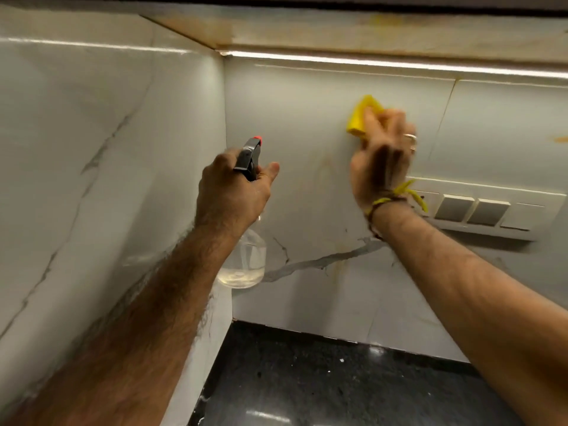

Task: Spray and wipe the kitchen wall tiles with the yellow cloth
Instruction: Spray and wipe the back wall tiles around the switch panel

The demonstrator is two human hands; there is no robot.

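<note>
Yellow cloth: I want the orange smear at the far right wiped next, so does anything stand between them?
Nothing stands between them. Bare tile and one grout line separate the yellow cloth from the orange smear; the switch panel sits lower.

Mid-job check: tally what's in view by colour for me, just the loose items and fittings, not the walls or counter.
Yellow: 2, the yellow cloth gripped in the right hand and the wrist thread.
Clear with black and red head: 1, the spray bottle held in the left hand.
White and grey: 1, the switch panel.
Total: 4.
</note>
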